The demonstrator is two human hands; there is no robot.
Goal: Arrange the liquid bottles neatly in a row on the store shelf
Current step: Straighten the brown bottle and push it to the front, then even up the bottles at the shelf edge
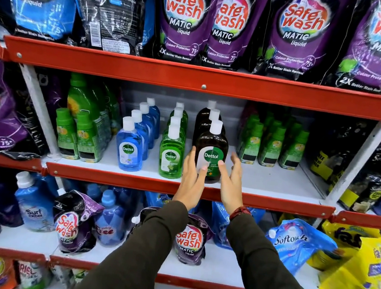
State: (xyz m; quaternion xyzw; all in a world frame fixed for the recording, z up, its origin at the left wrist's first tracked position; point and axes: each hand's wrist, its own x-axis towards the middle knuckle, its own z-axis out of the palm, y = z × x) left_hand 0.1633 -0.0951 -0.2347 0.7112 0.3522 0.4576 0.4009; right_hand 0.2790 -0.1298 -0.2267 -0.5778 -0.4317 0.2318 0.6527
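From the head view, both hands flank the front brown bottle (211,154) at the shelf (264,177) edge, left hand (192,176) and right hand (230,180) spread open, thumbs touching its label, probably to square it with its row.

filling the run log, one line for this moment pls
stage: aligning front brown Dettol bottle | left hand: open, touching it | right hand: open, touching it | bottle: upright on middle shelf
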